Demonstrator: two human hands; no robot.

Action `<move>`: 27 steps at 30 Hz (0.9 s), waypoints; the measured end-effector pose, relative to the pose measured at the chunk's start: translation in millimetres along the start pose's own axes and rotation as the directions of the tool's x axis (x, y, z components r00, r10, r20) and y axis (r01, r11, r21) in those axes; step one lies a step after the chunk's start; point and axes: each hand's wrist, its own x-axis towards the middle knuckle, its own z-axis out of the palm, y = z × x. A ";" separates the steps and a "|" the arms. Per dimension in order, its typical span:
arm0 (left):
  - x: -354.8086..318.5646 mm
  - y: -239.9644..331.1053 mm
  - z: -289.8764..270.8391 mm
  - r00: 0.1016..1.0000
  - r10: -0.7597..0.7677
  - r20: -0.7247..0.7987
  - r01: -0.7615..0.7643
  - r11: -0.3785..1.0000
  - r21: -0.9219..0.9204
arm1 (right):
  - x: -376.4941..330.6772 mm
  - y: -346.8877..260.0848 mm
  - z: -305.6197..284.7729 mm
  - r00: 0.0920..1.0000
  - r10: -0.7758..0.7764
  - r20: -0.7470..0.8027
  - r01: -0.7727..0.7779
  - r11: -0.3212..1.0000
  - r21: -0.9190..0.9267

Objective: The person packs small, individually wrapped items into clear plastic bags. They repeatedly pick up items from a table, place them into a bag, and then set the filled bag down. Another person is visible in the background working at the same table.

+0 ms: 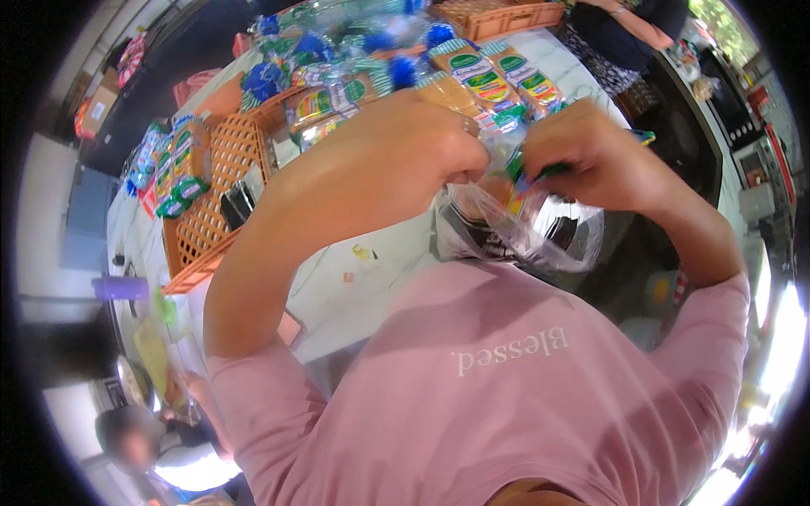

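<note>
One clear crinkly plastic bag with green and blue print at its neck sits dead centre of the frame, hanging just below both hands. The left hand and right hand are pressed close together, each pinching the bag's top shut between fingers. Behind them, up top, wrapped bread loaves in striped green packaging are piled on a white marble-look table. An orange plastic lattice crate sits at the left, and another person stands upper right.
</note>
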 end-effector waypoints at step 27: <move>8.3 15.7 -2.5 0.956 -0.020 0.291 0.044 0.996 -0.077 | -19.3 -21.6 -69.3 0.992 -0.107 -0.071 0.104 0.993 -0.047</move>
